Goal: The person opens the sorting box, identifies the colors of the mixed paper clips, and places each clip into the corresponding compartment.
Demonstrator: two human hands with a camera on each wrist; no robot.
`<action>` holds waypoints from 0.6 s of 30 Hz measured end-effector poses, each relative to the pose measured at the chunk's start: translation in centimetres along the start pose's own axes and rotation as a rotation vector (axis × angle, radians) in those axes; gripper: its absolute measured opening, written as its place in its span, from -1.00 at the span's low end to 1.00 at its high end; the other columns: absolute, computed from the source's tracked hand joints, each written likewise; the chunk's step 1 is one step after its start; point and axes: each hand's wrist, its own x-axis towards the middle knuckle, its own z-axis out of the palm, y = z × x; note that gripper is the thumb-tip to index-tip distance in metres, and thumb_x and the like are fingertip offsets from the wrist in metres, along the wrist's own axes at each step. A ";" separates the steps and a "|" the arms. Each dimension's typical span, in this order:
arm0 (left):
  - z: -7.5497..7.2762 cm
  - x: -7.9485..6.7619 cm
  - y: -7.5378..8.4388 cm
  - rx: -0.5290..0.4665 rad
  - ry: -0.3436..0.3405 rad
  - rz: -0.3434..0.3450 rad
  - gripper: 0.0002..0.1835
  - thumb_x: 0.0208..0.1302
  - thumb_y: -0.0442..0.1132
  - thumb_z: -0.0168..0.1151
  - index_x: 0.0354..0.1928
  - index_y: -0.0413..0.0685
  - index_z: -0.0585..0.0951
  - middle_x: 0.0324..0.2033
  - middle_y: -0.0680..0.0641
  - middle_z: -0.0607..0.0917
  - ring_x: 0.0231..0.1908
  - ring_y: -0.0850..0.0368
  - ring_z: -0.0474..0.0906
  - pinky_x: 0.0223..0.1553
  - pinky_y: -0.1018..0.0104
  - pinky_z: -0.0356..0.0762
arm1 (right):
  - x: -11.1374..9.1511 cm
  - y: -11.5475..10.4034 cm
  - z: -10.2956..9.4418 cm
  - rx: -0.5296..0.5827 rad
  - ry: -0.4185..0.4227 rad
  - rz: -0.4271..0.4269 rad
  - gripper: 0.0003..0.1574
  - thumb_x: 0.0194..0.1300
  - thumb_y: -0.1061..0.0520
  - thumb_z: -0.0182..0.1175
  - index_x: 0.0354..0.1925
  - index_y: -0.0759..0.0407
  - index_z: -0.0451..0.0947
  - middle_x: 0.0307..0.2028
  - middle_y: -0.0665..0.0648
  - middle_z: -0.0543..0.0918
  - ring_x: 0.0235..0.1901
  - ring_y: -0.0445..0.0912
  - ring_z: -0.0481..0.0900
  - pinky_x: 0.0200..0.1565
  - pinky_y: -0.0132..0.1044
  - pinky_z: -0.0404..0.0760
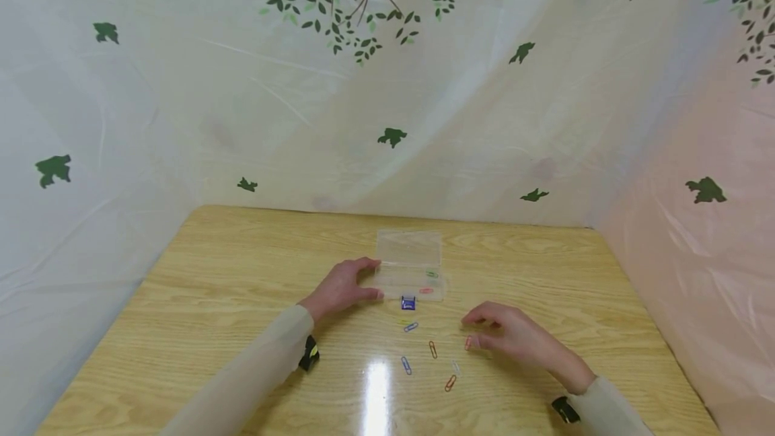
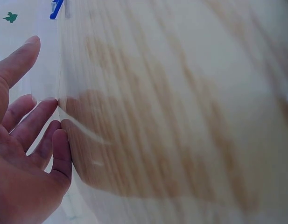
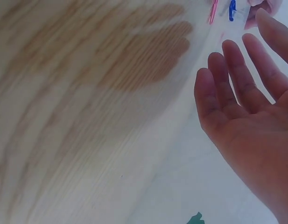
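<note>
A clear plastic box point(image 1: 399, 282) lies with its lid point(image 1: 408, 247) raised at the back. Inside are a green paper clip point(image 1: 432, 274) and a pink paper clip point(image 1: 426, 291). My left hand point(image 1: 342, 286) touches the box's left end, thumb and forefinger spread apart. To the right, my right hand point(image 1: 511, 335) hovers low over the table with its fingers loosely bent. By its thumb tip lies a red paper clip point(image 1: 468, 342). The right wrist view shows nothing gripped between its fingers.
A small dark blue piece point(image 1: 408, 303) sits against the box's front. Nearer me lie blue clips point(image 1: 406, 365), a yellow clip point(image 1: 404, 321), red clips point(image 1: 451, 383) and a white clip point(image 1: 457, 369). Patterned sheeting point(image 1: 387, 173) stands behind the wooden table point(image 1: 254, 247).
</note>
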 end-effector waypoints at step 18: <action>0.0 -0.1 0.1 0.001 0.005 0.011 -0.26 0.24 -0.07 0.53 0.42 -0.10 0.49 0.39 -0.17 0.51 0.43 -0.19 0.35 0.49 -0.08 0.25 | 0.3 0.6 0.7 0.051 -0.069 0.043 -0.72 0.39 -0.03 0.39 0.02 -0.04 0.68 -0.03 -0.14 0.69 -0.01 -0.19 0.61 0.09 -0.27 0.64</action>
